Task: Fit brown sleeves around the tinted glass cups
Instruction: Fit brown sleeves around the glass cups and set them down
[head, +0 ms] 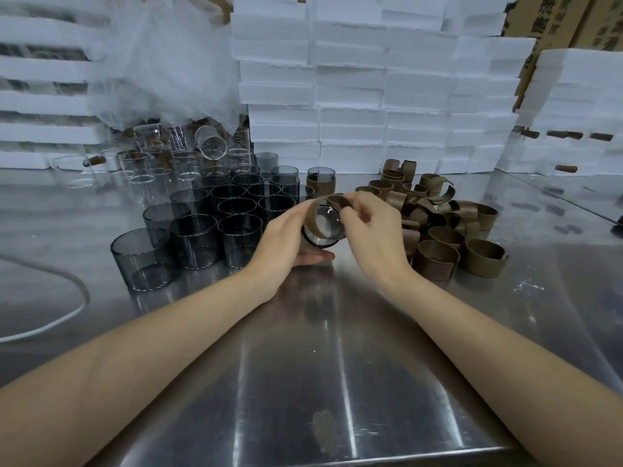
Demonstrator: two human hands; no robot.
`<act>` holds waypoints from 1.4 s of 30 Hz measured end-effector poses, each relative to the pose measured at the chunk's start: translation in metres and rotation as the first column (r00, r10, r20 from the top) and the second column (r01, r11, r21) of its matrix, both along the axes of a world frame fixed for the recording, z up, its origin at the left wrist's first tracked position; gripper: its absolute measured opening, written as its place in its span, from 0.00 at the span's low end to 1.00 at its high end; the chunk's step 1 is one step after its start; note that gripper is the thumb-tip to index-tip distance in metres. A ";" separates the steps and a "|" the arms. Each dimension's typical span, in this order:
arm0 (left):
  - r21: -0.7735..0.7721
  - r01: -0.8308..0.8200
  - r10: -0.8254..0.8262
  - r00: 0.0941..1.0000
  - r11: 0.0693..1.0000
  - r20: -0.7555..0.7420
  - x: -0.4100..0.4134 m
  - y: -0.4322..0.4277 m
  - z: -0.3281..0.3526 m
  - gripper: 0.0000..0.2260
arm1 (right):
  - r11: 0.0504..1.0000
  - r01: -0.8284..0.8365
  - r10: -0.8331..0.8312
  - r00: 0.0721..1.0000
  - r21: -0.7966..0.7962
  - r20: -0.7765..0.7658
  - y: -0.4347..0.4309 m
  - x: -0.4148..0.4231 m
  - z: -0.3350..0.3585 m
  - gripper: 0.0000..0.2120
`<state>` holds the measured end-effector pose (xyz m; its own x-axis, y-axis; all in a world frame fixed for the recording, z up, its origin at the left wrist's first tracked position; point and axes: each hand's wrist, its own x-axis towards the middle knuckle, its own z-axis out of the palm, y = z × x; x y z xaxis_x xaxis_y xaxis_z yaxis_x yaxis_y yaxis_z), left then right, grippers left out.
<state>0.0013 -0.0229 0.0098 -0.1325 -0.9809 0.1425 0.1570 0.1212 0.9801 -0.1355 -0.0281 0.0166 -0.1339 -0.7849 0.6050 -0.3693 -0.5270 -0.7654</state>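
My left hand (286, 237) holds a tinted glass cup (325, 230) tipped on its side, its base facing me, just above the steel table (337, 348). A brown sleeve (320, 205) curves over the cup's top. My right hand (371, 227) pinches the sleeve's free end at the upper right of the cup. Several bare tinted cups (195, 241) stand in a cluster to the left. One sleeved cup (321, 183) stands behind my hands. A heap of loose brown sleeves (438, 224) lies to the right.
Clear glass beakers (158, 160) crowd the back left under a white mesh bag (161, 62). Stacked white foam boxes (371, 96) wall off the back. A white cable (60, 298) loops on the left. Cardboard cartons (556, 18) stand at the far right.
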 end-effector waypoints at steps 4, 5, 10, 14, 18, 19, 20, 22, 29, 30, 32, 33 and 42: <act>-0.036 0.106 -0.104 0.993 0.994 0.050 -0.001 0.002 -0.003 0.17 | 0.999 -0.001 0.003 1.000 0.055 -0.030 -0.004 -0.004 -0.005 0.20; -0.065 0.111 -0.107 0.992 0.992 0.066 -0.001 0.002 -0.004 0.17 | 0.998 0.006 -0.005 1.000 0.057 -0.025 -0.006 -0.006 -0.005 0.19; -0.112 0.125 -0.118 0.991 0.986 0.066 -0.001 0.002 -0.006 0.23 | 0.997 0.022 -0.024 0.999 0.079 0.025 -0.006 -0.006 -0.003 0.16; -0.098 0.101 -0.094 0.993 0.990 0.069 -0.002 0.002 -0.005 0.22 | 0.994 0.003 -0.007 0.999 0.105 0.034 -0.008 -0.008 -0.002 0.16; -0.087 0.077 -0.070 0.994 0.993 0.086 -0.001 0.002 -0.003 0.24 | 0.993 -0.019 0.014 0.999 0.117 0.041 -0.010 -0.011 -0.001 0.14; -0.091 0.072 -0.063 0.994 0.993 0.093 -0.001 0.002 -0.002 0.24 | 0.994 -0.020 0.016 0.999 0.111 0.041 -0.010 -0.012 -0.001 0.13; -0.095 0.067 -0.057 0.994 0.993 0.096 -0.001 0.003 -0.002 0.24 | 0.994 -0.022 0.018 0.999 0.106 0.038 -0.010 -0.012 -0.001 0.13; -0.094 0.060 -0.051 0.994 0.994 0.094 -0.001 0.003 -0.001 0.24 | 0.995 -0.030 0.028 0.999 0.098 0.024 -0.010 -0.012 -0.001 0.13; -0.114 0.058 -0.048 0.995 0.992 0.084 0.001 0.005 0.000 0.22 | 0.990 -0.061 0.057 0.998 0.127 0.041 -0.010 -0.011 0.000 0.16; -0.115 0.056 -0.047 0.995 0.992 0.083 0.001 0.005 0.000 0.22 | 0.988 -0.074 0.069 0.997 0.136 0.042 -0.010 -0.012 0.001 0.16; -0.111 0.051 -0.042 0.996 0.993 0.077 0.002 0.004 -0.001 0.22 | 0.984 -0.103 0.096 0.994 0.147 0.051 -0.010 -0.012 0.001 0.15; -0.108 0.048 -0.040 0.997 0.993 0.073 0.002 0.004 -0.001 0.22 | 0.981 -0.117 0.110 0.992 0.152 0.057 -0.010 -0.012 0.001 0.15; -0.079 0.019 -0.016 0.999 0.997 0.044 0.002 0.002 -0.002 0.21 | 0.970 -0.206 0.197 0.977 0.127 0.076 -0.008 -0.011 0.000 0.13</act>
